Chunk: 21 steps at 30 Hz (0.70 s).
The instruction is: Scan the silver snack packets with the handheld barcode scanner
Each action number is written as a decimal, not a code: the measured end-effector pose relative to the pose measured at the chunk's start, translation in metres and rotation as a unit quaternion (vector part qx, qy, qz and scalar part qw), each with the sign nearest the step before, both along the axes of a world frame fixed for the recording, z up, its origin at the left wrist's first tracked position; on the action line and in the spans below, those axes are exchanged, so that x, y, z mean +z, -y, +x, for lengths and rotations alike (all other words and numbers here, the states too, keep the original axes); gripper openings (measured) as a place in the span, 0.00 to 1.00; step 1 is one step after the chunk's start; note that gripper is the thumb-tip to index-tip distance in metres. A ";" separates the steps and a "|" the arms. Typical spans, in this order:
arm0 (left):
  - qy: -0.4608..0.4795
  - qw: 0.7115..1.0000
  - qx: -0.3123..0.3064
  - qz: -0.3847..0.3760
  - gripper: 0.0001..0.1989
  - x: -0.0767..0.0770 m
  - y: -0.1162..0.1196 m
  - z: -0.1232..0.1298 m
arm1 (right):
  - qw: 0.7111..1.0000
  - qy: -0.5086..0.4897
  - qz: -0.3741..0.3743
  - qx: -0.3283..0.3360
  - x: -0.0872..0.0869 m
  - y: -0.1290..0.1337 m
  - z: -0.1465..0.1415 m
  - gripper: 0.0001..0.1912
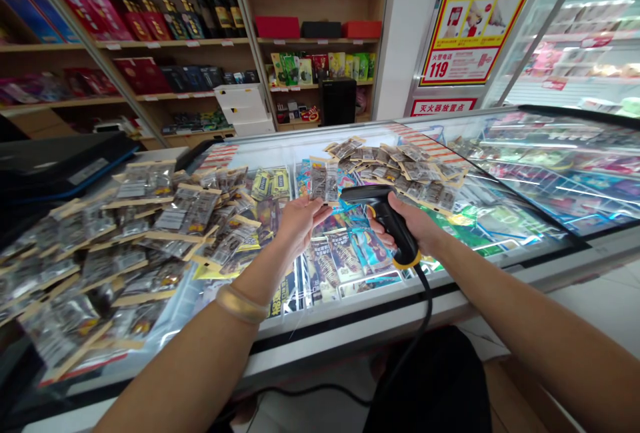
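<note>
My left hand [300,223] pinches the lower edge of a small clear snack packet [324,179] with dark contents and tan strips at its ends. In my right hand [407,223] is a black barcode scanner [397,219] with yellow trim, its head pointing left toward the packet, close to it. A black cable [425,299] runs down from the scanner's handle. A large pile of similar packets [185,209] lies to the left, and a smaller heap [395,163] lies beyond the scanner. Whether the trigger is pressed cannot be seen.
Beneath my hands is a glass-topped freezer [280,346] with bagged goods inside. A black device or case [65,159] sits at the left. Behind stand wooden shelves [190,43] with boxes and bottles, white boxes [245,109] and a black box [339,101]. A 119 poster [460,69] hangs at right.
</note>
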State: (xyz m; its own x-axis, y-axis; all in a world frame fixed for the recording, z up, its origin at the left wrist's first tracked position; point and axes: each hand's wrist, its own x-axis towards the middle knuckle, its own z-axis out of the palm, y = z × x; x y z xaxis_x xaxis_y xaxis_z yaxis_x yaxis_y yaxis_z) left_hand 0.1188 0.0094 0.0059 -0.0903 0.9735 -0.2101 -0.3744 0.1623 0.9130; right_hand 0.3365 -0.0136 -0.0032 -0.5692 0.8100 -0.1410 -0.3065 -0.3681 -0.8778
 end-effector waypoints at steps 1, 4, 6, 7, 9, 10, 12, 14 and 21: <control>0.000 1.000 0.000 -0.001 0.11 0.000 0.000 0.000 | 1.000 0.002 0.004 0.001 0.000 0.000 0.000 0.32; -0.001 1.000 -0.002 -0.003 0.10 0.001 0.001 -0.001 | 1.000 0.009 0.014 0.005 0.000 0.000 0.000 0.32; -0.001 1.000 -0.002 -0.006 0.10 0.002 0.001 0.000 | 1.000 0.011 0.019 0.005 0.000 0.000 0.001 0.31; 0.001 1.000 -0.002 -0.008 0.11 0.002 0.001 0.001 | 1.000 0.011 0.021 0.004 -0.001 0.000 0.001 0.30; 0.006 1.000 0.001 -0.010 0.12 0.003 0.002 0.003 | 1.000 0.007 0.022 0.001 -0.002 0.000 0.003 0.30; 0.010 1.000 0.005 -0.008 0.12 0.003 0.002 0.004 | 1.000 0.003 0.020 0.000 -0.002 0.000 0.003 0.30; 0.009 1.000 0.023 0.006 0.13 0.006 0.003 0.003 | 1.000 -0.008 0.015 -0.008 -0.001 0.001 0.004 0.29; -0.019 0.998 0.040 0.036 0.12 0.012 0.005 -0.003 | 0.999 -0.019 0.018 -0.021 0.003 0.003 0.003 0.29; -0.243 0.918 0.203 0.240 0.08 0.056 0.013 -0.099 | 0.997 -0.059 0.052 0.029 0.022 0.003 -0.054 0.28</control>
State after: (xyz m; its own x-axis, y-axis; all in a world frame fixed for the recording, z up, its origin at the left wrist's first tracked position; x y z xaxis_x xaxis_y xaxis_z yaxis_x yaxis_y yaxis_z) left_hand 0.0203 -0.0039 0.0623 -0.4362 0.8084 0.3953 0.1550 -0.3652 0.9179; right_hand 0.2829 -0.0165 0.0192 -0.6228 0.7823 0.0123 -0.3909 -0.2976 -0.8710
